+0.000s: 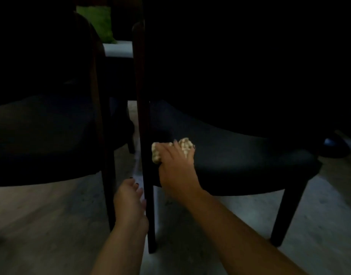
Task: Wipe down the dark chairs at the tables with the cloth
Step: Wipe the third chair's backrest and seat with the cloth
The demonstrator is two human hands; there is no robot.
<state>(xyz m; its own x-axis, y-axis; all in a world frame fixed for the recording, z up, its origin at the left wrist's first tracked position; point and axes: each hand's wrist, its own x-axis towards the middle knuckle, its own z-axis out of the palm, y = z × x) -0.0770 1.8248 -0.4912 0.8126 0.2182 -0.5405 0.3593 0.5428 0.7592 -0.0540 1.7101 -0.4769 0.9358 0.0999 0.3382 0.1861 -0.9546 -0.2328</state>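
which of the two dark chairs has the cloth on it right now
The right chair: the right hand presses the pale cloth onto the left front corner of its seat. The left chair has no cloth or hand on it.

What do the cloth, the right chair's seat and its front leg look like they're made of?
Cloth: soft woven fabric, pale with a checked look, bunched under the right hand.
Right chair's seat: probably upholstered fabric, dark and matte, rounded padded edge, no glare.
Front leg: probably dark-stained wood, smooth with a faint reddish sheen; too dim to be sure.
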